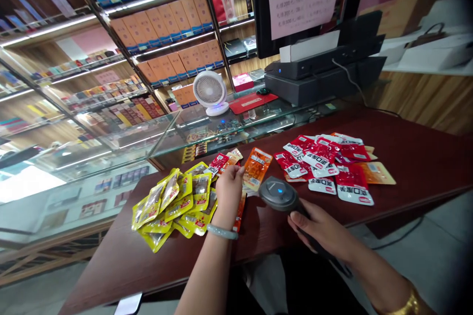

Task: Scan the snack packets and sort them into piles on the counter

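In the head view, while the right hand (320,229) is wrapped around the handle of a barcode scanner (278,194), the left hand (228,188) is at the left edge of an orange snack packet (258,163); whether its curled fingers pinch it, I cannot tell. That packet lies on the dark-red table (107,261), between yellow packets (177,204) and red-and-white packets (321,155).

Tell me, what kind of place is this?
Probably a shop: I can see rows of boxes on display, a scanner, and piles of packets on a table.
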Tool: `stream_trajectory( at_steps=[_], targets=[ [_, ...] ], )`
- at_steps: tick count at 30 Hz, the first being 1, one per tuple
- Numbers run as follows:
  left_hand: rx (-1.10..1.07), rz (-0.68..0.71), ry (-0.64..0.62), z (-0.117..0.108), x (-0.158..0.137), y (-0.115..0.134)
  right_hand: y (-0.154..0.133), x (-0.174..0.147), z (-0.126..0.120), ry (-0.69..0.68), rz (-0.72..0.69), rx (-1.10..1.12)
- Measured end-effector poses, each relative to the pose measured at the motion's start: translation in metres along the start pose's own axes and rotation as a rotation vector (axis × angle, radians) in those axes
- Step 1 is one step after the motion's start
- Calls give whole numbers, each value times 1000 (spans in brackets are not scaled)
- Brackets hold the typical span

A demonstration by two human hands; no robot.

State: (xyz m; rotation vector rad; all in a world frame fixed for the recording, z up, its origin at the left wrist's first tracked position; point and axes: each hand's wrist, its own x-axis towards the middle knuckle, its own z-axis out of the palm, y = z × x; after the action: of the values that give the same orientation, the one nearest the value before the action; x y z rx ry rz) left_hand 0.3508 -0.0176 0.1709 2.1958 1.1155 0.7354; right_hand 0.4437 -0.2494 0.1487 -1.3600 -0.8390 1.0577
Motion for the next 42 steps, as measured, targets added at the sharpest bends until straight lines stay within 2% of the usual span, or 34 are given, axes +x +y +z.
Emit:
stream_trajectory(
  at_steps=[6,10,15,18,21,25,28,31,33,36,42],
  targets=[
    [-55,29,-38,22,6,5,4,-4,-13,36,-16,-5],
    [-188,-7,-85,49,16,24,4,-8,-25,121,20,33],
    [-388,-75,-311,87,19,58,-2,-15,-36,222,53,68],
    [-390,-18,-418,91,12,69,-4,-19,-38,251,82,71],
    [-214,77,-382,73,4,66,-4,-22,-37,253,110,58],
    [100,153,-289,20,-9,42,-2,-19,-31,200,96,46],
    [432,144,-235,-22,-25,14,0,-13,-22,111,82,16],
    [763,71,-221,-47,-43,-13,3,-5,-12,37,65,-3],
    [867,42,-255,-53,-53,-26,5,-1,-5,4,55,-5],
    [898,70,-269,-50,-61,-36,7,4,2,-43,45,-34],
    [817,111,-282,-36,-61,-29,4,5,8,-130,28,-100]
  ],
)
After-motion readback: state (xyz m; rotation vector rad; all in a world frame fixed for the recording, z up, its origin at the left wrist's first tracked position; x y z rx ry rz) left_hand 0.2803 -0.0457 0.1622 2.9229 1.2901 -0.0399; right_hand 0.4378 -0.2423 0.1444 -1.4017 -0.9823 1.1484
